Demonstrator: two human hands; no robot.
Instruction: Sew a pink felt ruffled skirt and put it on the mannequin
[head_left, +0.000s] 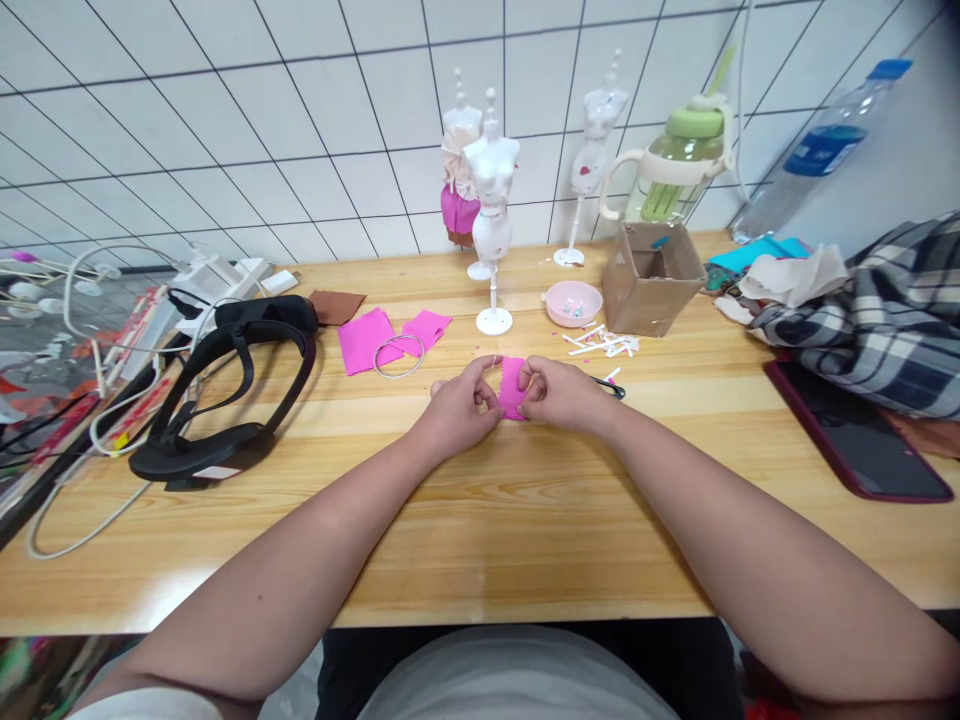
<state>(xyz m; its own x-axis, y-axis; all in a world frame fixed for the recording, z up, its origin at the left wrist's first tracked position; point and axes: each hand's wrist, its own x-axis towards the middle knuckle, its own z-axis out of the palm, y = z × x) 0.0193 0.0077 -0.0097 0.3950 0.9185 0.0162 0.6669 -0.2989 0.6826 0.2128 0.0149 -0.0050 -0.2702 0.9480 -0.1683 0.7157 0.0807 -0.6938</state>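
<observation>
Pink cloth [512,388] pinched; mannequin [491,200], bowl [573,302] behind.

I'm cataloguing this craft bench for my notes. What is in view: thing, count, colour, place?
pink fabric piece: one, pinched between both hands
fabric squares: two, pink, left of centre
brown scrap: one, behind the squares
ring: one, silver, on the squares
mannequins: three, white, by the wall
dish: one, pink, beside the box
cardboard box: one, brown, back right
jug: one, green-lidded, behind the box
bottle: one, clear, blue cap, right
headset: one, black, left
phone: one, dark, right
plaid cloth: one, right
table: one, wooden
left hand: on the fabric
right hand: on the fabric
</observation>
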